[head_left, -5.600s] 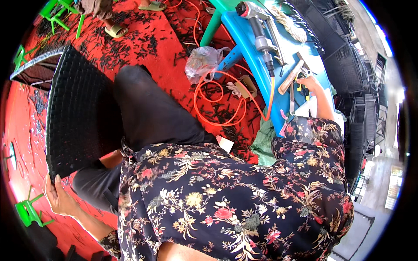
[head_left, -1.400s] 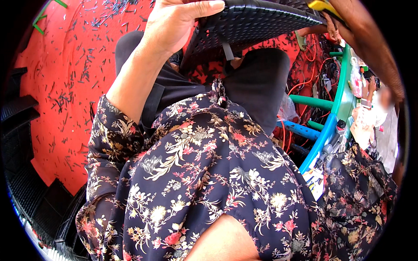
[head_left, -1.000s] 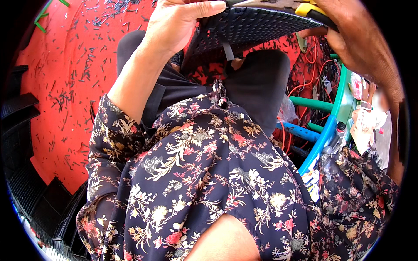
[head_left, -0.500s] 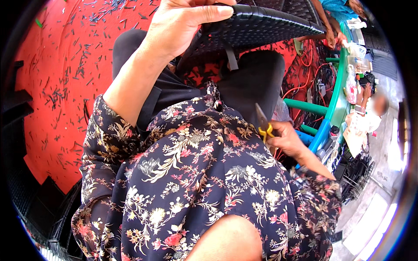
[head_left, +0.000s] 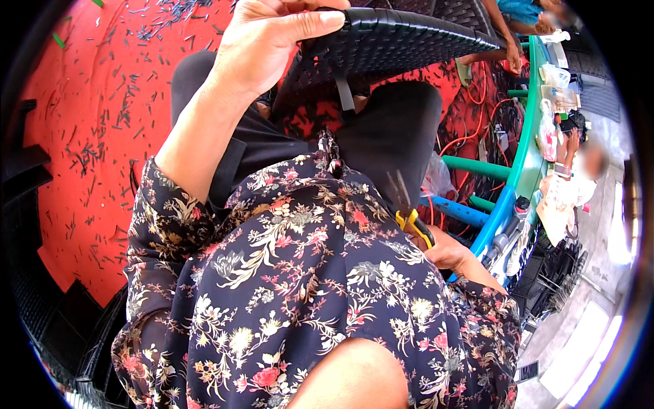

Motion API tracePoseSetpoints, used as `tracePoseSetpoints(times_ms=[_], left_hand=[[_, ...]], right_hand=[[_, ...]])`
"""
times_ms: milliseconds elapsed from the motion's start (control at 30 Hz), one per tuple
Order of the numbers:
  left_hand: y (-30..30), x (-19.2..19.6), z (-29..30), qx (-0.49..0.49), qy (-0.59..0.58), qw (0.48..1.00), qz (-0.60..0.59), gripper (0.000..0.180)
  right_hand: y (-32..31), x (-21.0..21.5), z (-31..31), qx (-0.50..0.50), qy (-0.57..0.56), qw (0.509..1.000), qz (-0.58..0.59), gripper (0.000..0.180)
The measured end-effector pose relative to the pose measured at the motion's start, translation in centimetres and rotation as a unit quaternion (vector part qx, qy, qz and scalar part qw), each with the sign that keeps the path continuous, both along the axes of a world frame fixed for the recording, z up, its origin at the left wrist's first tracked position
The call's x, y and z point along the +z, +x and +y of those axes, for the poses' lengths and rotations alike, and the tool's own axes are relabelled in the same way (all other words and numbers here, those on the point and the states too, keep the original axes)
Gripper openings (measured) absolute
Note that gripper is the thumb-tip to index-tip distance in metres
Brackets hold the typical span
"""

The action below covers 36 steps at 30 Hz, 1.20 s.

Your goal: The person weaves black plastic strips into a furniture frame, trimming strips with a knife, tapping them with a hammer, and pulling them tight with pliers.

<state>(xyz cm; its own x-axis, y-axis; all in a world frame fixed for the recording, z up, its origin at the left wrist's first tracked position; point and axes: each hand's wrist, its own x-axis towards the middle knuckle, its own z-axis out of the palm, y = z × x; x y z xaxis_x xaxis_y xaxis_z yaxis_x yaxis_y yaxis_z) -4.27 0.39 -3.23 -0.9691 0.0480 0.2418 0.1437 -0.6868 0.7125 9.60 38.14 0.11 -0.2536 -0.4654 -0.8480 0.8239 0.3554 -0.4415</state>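
Observation:
My left hand [head_left: 262,41] is closed on the corner of a black woven panel [head_left: 402,44], thumb pressed along its wrapped edge. A loose flat strip [head_left: 345,92] hangs from the panel's underside, above my lap. At my right side, near my hip, my right hand [head_left: 441,247] grips a pair of pliers [head_left: 411,217] with yellow handles. Their dark jaws point up and slightly apart, away from the panel.
Red flooring [head_left: 82,170] on the left is strewn with short black scraps. To my right stands a green and blue frame [head_left: 524,150] with bags and small containers beside it. Orange cords [head_left: 470,136] run beneath. Other people are at the far right.
The pliers have shifted down toward me, and their jaws now show parted. My left hand and the woven panel have moved slightly left in the view.

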Motion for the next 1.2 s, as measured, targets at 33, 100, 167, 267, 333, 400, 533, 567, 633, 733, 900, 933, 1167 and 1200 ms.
tracePoseSetpoints(times_ms=[33,100,167,267,333,400,533,567,633,733,900,933,1167,1200], left_hand=[[0.0,-0.2,0.0,-0.001,0.000,1.000,-0.002,0.016],[-0.1,-0.7,0.1,-0.005,0.000,1.000,-0.006,0.016],[-0.1,-0.9,0.1,-0.009,0.009,1.000,0.003,0.016],[0.2,-0.8,0.0,-0.002,0.007,1.000,0.004,0.016],[0.2,-0.7,0.0,-0.001,0.005,1.000,0.006,0.016],[0.3,-0.6,0.0,0.004,0.001,1.000,0.012,0.016],[0.2,-0.3,0.4,0.000,-0.007,1.000,0.019,0.016],[0.1,-0.4,0.5,0.000,-0.008,1.000,0.021,0.016],[0.1,-0.2,0.5,-0.013,0.000,1.000,0.022,0.016],[0.8,0.5,-0.1,-0.015,0.011,1.000,0.010,0.015],[0.1,-0.5,0.3,0.006,0.007,1.000,0.004,0.015],[0.1,-0.5,0.3,0.007,0.007,1.000,0.007,0.016],[0.0,-0.2,0.5,-0.014,0.005,1.000,0.018,0.017],[0.1,-0.2,0.5,-0.016,0.009,1.000,0.015,0.017]], right_hand=[[-0.3,-0.3,0.3,0.025,0.020,0.999,-0.009,0.046],[-1.4,-0.1,0.2,0.133,0.047,0.985,0.103,0.041],[-3.3,1.0,-0.2,0.233,0.050,0.956,0.172,0.041],[-6.2,3.6,-2.3,0.248,0.031,0.921,0.300,0.055],[-6.6,3.6,-2.5,0.187,-0.039,0.946,0.262,0.069],[-6.4,3.3,-4.3,0.085,-0.118,0.972,0.185,0.078],[-7.0,4.4,-8.1,-0.003,-0.191,0.975,0.115,0.092],[-7.6,4.9,-8.5,0.006,-0.197,0.973,0.118,0.092],[-9.1,6.6,-9.0,0.032,-0.152,0.972,0.175,0.088],[-12.0,9.6,-9.7,0.133,-0.025,0.941,0.309,0.082],[-15.0,12.4,-11.8,0.221,0.011,0.924,0.312,0.080],[-15.0,12.2,-12.2,0.199,-0.017,0.940,0.277,0.080],[-12.2,9.6,-11.2,0.051,-0.147,0.984,0.089,0.082],[-12.4,9.4,-11.0,0.062,-0.144,0.985,0.077,0.083]])
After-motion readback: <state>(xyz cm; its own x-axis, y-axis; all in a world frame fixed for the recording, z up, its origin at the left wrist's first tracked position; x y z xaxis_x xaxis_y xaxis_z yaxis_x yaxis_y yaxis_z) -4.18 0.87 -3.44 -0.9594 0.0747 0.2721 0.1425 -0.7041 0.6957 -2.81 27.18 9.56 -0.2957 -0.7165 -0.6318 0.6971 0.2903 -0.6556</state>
